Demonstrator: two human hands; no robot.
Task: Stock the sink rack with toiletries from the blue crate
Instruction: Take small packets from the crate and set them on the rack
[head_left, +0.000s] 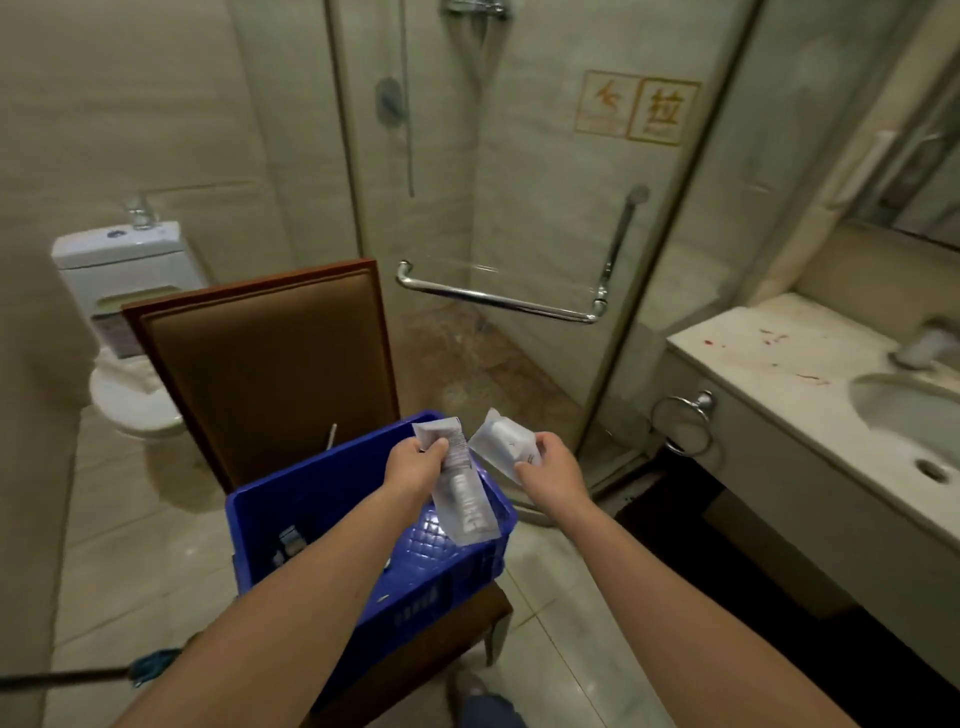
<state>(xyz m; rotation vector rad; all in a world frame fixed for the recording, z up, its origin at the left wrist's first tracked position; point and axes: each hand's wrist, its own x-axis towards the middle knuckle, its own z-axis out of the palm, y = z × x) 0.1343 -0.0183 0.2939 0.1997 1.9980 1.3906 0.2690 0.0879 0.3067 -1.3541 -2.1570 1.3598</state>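
Left hand (415, 462) grips a long sachet (464, 501), right hand (551, 467) pinches a small packet (501, 441) by the blue crate (311, 470); no rack is visible, so stocking seems barely begun.

Blue crate (322, 499) with quilted pattern, brown chair (260, 364), white toilet (130, 291), red-flecked countertop (769, 353).

Glossy blue plastic crate (291, 514), seemingly
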